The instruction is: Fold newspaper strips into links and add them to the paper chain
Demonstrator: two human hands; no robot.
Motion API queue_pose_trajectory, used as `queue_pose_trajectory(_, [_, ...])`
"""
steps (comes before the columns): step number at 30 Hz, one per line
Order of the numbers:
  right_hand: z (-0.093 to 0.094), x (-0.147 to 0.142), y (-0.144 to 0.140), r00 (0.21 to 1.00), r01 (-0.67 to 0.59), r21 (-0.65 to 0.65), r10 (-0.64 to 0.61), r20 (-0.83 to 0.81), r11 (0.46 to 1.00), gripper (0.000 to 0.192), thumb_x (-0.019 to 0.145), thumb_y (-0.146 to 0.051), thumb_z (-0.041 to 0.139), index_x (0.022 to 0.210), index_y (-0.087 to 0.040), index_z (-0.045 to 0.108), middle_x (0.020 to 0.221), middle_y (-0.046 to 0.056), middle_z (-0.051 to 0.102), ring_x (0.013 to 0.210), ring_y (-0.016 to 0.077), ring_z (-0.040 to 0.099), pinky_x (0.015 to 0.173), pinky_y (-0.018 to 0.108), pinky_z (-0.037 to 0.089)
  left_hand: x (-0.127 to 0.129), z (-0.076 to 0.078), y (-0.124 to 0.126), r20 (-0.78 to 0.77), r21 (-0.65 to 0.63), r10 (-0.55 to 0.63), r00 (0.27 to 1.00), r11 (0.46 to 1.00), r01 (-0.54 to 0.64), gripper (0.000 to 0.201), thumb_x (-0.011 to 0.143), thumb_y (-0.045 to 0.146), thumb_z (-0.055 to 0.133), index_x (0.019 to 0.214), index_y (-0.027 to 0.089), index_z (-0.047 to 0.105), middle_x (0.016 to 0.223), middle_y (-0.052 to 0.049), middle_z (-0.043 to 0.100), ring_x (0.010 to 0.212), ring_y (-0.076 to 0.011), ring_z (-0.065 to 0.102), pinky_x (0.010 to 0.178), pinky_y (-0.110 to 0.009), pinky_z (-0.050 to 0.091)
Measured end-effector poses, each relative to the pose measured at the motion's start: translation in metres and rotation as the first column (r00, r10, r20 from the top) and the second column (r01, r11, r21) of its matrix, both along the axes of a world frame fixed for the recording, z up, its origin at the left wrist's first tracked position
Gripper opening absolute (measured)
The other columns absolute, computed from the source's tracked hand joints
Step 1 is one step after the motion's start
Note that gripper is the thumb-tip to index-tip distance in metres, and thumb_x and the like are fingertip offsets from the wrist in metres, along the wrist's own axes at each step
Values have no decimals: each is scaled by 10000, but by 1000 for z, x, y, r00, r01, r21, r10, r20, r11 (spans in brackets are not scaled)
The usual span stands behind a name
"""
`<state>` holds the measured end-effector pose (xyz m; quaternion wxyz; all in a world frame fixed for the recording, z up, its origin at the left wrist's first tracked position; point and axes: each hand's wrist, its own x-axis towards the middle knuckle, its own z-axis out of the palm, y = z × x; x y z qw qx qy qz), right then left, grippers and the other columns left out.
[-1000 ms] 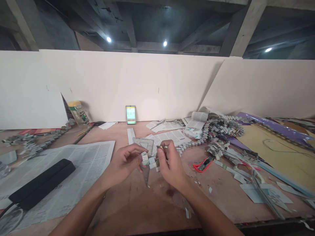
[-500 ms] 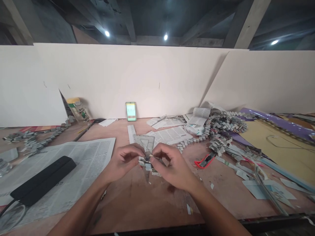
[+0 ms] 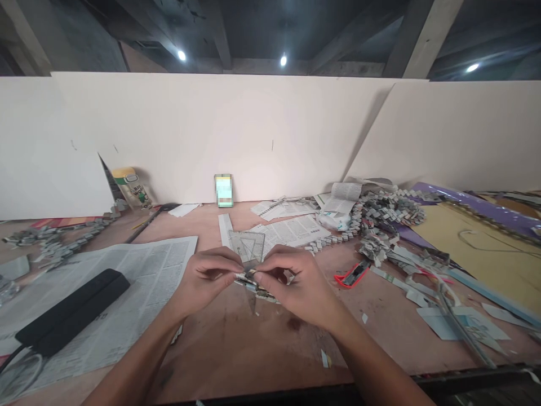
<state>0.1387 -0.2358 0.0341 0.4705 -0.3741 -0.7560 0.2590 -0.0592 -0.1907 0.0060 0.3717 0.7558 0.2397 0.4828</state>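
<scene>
My left hand and my right hand meet above the middle of the wooden table. Both pinch a small piece of folded newspaper links between thumb and fingers. Under and just behind the hands lies a clear plastic set square, its tip poking out below the links. A long chain of the same folded links is piled at the right rear.
An open newspaper sheet with a long black case on it lies to the left. A red cutter sits right of my hands. Paper strips and scissors lie far right, a phone and a bottle against the white boards.
My hands have come together and the folded piece is now gripped tightly between both. The view has tilted slightly, so the table objects sit a bit higher.
</scene>
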Motion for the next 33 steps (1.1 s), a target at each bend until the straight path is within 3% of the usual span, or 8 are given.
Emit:
queue_pose_trajectory(5, [1,-1,-5,995,40,73,-46,84,997,154,761,-125,577,765,-208,707,678,20,624,617,128,563,594,258,416,0,-1,-1,12,34,0,1000,999,0,96,788,211,645,799,242,735,784,-58,667,672,-153,606,574,-258,482])
queue_pose_trajectory(10, [2,0,-6,979,39,144,-67,193,989,185,784,-129,555,751,-233,704,663,24,620,630,148,567,619,276,412,2,-2,-2,-46,35,74,996,997,-72,95,792,243,637,769,205,721,776,-74,669,694,-170,612,590,-268,494])
queue_pose_trajectory(17, [4,1,-2,944,61,144,-104,314,988,207,774,-96,559,672,-215,693,598,4,584,571,130,528,606,269,392,6,-5,-3,-92,-74,104,990,991,-111,98,786,244,636,728,165,635,714,-52,652,679,-166,621,605,-260,504])
queue_pose_trajectory(22, [0,2,8,993,56,-64,-49,108,996,126,760,-137,597,773,-207,701,686,1,669,619,132,583,566,237,425,7,-2,-2,-100,-81,142,985,985,-150,125,793,269,629,749,160,670,737,-59,685,679,-165,628,621,-262,516])
queue_pose_trajectory(25, [-2,1,11,999,38,-188,-39,1,981,62,737,-161,627,732,-185,683,666,-6,674,612,125,589,560,222,441,8,1,-3,-135,-71,153,979,984,-164,120,792,261,630,754,164,689,743,-57,699,672,-163,631,612,-255,515])
queue_pose_trajectory(33, [-4,1,18,993,-1,-261,-29,-111,965,77,732,-231,638,718,-159,662,671,13,653,623,127,574,570,235,450,9,5,-8,-96,-176,133,986,973,-148,176,799,292,625,889,175,721,799,-51,728,690,-182,661,641,-279,546])
